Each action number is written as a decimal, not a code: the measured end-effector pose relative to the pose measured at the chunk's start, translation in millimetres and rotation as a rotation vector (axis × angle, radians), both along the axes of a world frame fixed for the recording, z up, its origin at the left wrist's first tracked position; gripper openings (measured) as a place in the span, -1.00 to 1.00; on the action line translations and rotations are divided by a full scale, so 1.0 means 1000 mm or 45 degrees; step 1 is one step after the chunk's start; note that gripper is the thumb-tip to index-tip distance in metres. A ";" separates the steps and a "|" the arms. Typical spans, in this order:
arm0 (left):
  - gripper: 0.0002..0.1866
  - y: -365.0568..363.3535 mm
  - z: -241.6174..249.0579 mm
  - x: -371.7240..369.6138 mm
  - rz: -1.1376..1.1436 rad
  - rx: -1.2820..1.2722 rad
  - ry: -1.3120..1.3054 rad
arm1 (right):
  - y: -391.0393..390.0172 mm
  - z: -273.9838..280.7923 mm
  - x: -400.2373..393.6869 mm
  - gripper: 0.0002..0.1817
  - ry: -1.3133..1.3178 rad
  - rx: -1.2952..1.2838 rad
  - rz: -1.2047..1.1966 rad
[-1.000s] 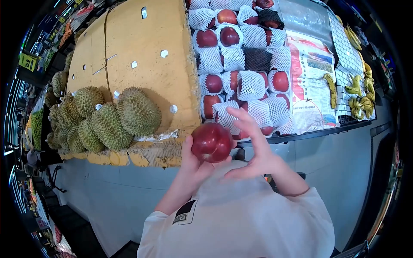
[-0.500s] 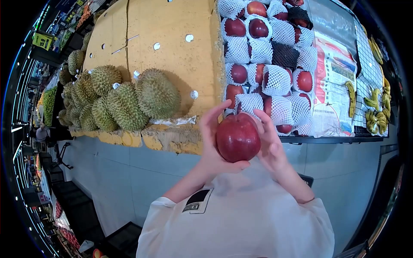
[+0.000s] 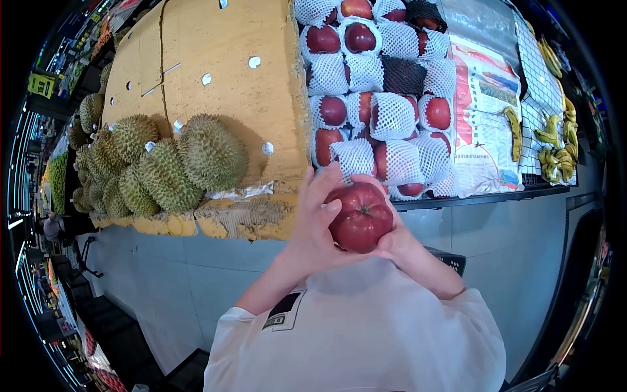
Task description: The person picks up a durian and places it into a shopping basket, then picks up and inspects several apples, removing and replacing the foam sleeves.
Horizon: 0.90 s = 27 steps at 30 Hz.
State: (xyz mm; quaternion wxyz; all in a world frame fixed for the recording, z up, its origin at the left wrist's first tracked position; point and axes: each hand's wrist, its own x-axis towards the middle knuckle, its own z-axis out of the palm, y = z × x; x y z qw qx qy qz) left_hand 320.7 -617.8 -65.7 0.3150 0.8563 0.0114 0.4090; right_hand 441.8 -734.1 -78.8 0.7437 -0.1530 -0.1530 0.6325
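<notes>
A large, glossy dark red apple (image 3: 363, 225) is held up in front of my chest, its puckered end facing me. My right hand (image 3: 397, 240) is closed on its right and lower side, fingers behind it. Against the left side curls my left hand (image 3: 308, 228), its bent fingers close around the edge; part of its contact is hidden. Just beyond my hands, rows of red apples (image 3: 332, 111) sit in white foam nets (image 3: 393, 116), and a few have a black net (image 3: 403, 75).
Spiky durians (image 3: 214, 153) are piled on the left of a yellow cardboard-covered stand (image 3: 228, 39). Right of the apples lie newspaper sheets (image 3: 480, 124) and bananas (image 3: 558, 163). The stand's dark front edge (image 3: 470, 201) runs before me, above grey floor (image 3: 215, 261).
The apple has turned so its puckered end shows. My right hand, spread beside it before, now grips it, and the left hand's thumb has shifted. The view has swung slightly right.
</notes>
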 end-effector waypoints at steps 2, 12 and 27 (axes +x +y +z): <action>0.33 0.001 -0.001 0.000 0.014 -0.032 0.036 | 0.000 -0.003 0.001 0.19 -0.015 0.000 -0.023; 0.20 0.001 -0.007 -0.006 -0.331 -1.179 -0.110 | 0.006 0.001 0.022 0.16 -0.864 0.240 -0.425; 0.08 0.003 0.013 -0.004 -0.777 -2.208 0.287 | 0.015 0.034 0.043 -0.01 -1.413 0.410 -0.462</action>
